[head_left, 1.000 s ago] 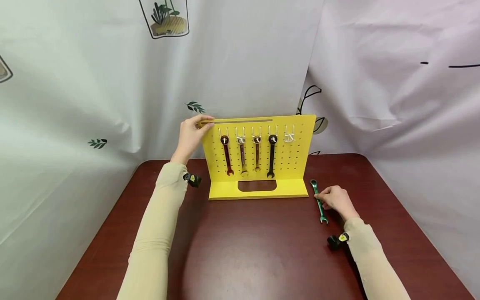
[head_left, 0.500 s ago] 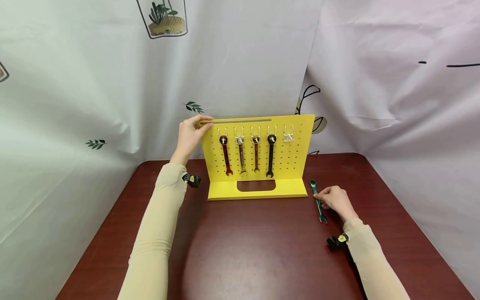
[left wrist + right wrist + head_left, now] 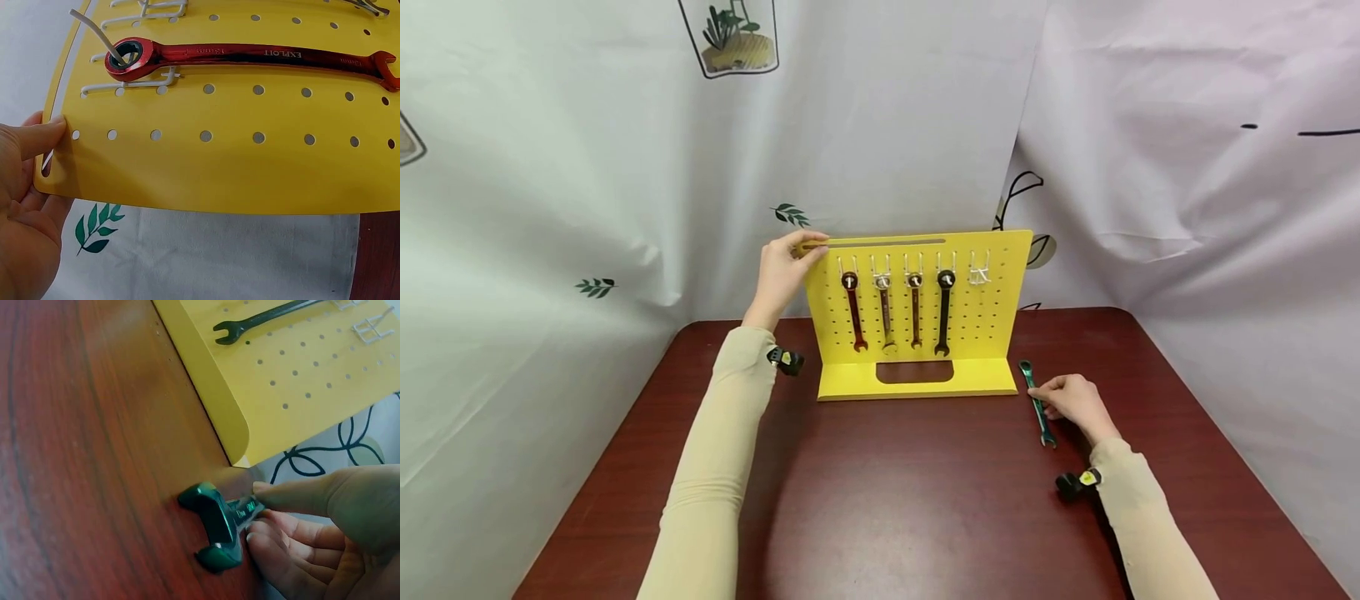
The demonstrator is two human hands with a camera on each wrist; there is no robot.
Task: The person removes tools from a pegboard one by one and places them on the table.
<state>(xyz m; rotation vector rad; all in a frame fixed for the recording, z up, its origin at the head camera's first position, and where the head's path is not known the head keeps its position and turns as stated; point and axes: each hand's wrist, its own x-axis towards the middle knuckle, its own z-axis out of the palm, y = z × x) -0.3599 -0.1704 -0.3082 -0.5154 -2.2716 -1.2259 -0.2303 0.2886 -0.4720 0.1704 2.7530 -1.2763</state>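
Observation:
A yellow pegboard [image 3: 973,333] stands upright at the back of the table. My left hand [image 3: 782,271] pinches its upper left corner, thumb on the front face and fingers behind. Right of the board, my right hand [image 3: 1075,402] pinches a green combination wrench [image 3: 1036,404] at the middle of its shaft. The wrench's open end [image 3: 215,531] points toward the camera in the right wrist view; its ring end is hidden there. On hooks hang a red wrench [image 3: 250,55], two silvery ones, and a black wrench [image 3: 943,315]. The rightmost white hook [image 3: 979,273] holds nothing.
The dark red-brown table [image 3: 887,500] runs under everything. A pale patterned cloth [image 3: 887,108] hangs close behind and around it. The board's yellow base [image 3: 850,382] has an oblong cutout and reaches forward toward me.
The view shifts very slightly. Both hands keep their hold and place, and the green wrench lies almost where it was.

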